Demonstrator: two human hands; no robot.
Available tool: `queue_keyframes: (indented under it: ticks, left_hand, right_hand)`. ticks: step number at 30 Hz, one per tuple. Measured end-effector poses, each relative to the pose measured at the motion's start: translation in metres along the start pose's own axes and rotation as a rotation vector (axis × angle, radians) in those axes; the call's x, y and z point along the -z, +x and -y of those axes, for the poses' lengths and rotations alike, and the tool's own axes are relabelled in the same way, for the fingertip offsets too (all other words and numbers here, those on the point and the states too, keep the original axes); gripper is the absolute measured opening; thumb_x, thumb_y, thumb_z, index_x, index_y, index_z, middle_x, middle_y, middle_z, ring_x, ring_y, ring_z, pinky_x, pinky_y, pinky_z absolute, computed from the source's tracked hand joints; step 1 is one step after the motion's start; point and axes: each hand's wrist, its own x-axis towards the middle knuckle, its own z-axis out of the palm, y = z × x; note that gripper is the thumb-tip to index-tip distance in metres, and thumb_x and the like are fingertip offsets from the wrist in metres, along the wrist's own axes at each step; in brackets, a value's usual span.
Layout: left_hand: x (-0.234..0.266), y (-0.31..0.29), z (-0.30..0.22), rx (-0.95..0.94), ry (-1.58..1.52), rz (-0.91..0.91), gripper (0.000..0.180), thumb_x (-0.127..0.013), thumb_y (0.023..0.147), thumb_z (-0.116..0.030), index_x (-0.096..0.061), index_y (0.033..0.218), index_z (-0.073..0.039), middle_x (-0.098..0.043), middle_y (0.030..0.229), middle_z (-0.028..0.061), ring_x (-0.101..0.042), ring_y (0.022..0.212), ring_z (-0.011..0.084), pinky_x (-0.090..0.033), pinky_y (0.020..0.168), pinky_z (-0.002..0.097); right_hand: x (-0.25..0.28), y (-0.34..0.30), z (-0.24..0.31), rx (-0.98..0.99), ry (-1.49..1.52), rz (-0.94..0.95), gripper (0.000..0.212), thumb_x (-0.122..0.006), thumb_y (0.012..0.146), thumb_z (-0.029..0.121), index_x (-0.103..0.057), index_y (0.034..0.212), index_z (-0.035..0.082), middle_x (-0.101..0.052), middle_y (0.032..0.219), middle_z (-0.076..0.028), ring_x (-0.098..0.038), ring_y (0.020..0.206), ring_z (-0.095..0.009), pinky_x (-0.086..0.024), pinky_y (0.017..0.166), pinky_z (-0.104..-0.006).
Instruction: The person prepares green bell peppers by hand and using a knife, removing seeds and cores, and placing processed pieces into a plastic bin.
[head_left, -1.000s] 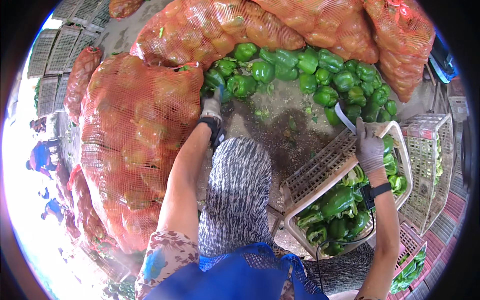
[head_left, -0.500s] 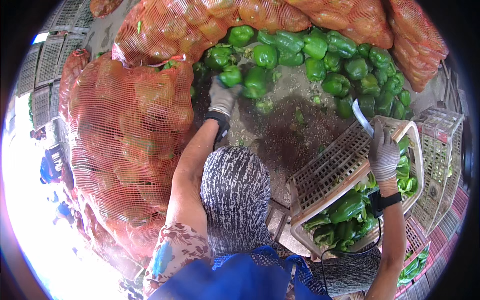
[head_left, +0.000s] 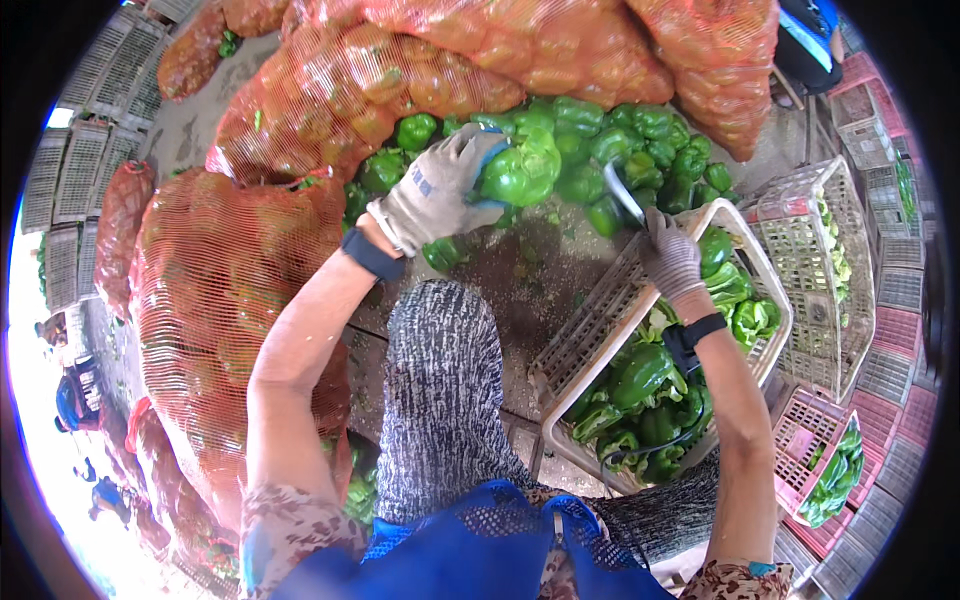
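Note:
In my gloved left hand is a green bell pepper, raised above the floor with the fingers around its left side. My right hand, also gloved, grips a knife with a curved blade pointing up and away; its handle is mostly hidden in the fist. That hand is over the far rim of a tilted plastic crate. Green peppers fill the crate's lower part. Beyond both hands a heap of bell peppers lies on the floor.
Red mesh sacks full of peppers stand at the left and along the back. A second crate stands to the right, with a pink crate of peppers nearer. My knee is between my arms. Seeds and scraps litter the floor.
My left hand has lifted a pepper from the floor and brought it right, closer to the knife. The right hand still holds the knife near the crate rim. The whole view has shifted.

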Motion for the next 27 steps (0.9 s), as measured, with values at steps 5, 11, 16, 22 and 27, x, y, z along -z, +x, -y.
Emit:
queue_keyframes:
  ticks: [5, 11, 16, 22, 27]
  left_hand:
    - [0.071, 0.009, -0.098, -0.176, -0.170, 0.187, 0.079, -0.085, 0.059, -0.024, -0.050, 0.128, -0.005, -0.060, 0.113, 0.0174, -0.059, 0.107, 0.0343, -0.047, 0.094, 0.0419]
    - [0.035, 0.012, -0.210, -0.111, -0.476, 0.515, 0.078, -0.081, 0.065, -0.023, -0.046, 0.132, -0.003, -0.059, 0.122, 0.0189, -0.057, 0.114, 0.0331, -0.043, 0.101, 0.0413]
    - [-0.018, 0.011, -0.267, -0.312, -0.205, 0.307, 0.088, -0.085, 0.057, -0.029, -0.045, 0.131, -0.002, -0.056, 0.116, 0.0238, -0.056, 0.103, 0.0416, -0.046, 0.089, 0.0478]
    - [-0.066, -0.008, -0.318, -0.347, -0.146, 0.317, 0.083, -0.077, 0.073, -0.039, -0.041, 0.133, 0.005, -0.060, 0.110, 0.0288, -0.059, 0.100, 0.0431, -0.049, 0.086, 0.0455]
    - [-0.078, -0.011, -0.337, 0.043, -0.144, 0.636, 0.086, -0.074, 0.076, -0.040, -0.034, 0.135, 0.008, -0.058, 0.110, 0.0318, -0.058, 0.104, 0.0447, -0.047, 0.089, 0.0464]
  right_hand:
    - [0.103, -0.041, 0.096, -0.650, 1.626, 0.151, 0.036, -0.057, 0.091, 0.022, -0.056, 0.121, 0.003, -0.064, 0.085, -0.005, -0.055, 0.066, -0.014, -0.044, 0.057, -0.0272]
    - [0.152, -0.135, 0.104, -0.559, 2.104, 0.157, 0.045, -0.041, 0.097, 0.050, -0.057, 0.112, 0.010, -0.062, 0.075, -0.003, -0.049, 0.043, -0.013, -0.040, 0.035, -0.0263]
    - [0.164, -0.200, 0.076, -0.596, 2.127, -0.011, 0.040, -0.046, 0.095, 0.049, -0.058, 0.098, 0.011, -0.056, 0.066, 0.001, -0.045, 0.041, -0.011, -0.036, 0.034, -0.0251]
    - [0.155, -0.250, 0.063, -0.661, 2.105, -0.219, 0.028, -0.056, 0.090, 0.033, -0.058, 0.102, 0.008, -0.060, 0.075, 0.000, -0.054, 0.053, -0.012, -0.041, 0.042, -0.0234]
    - [0.125, -0.268, 0.045, -0.536, 2.103, -0.232, 0.025, -0.059, 0.085, 0.022, -0.059, 0.103, 0.005, -0.061, 0.082, -0.002, -0.059, 0.065, -0.013, -0.046, 0.052, -0.0242]
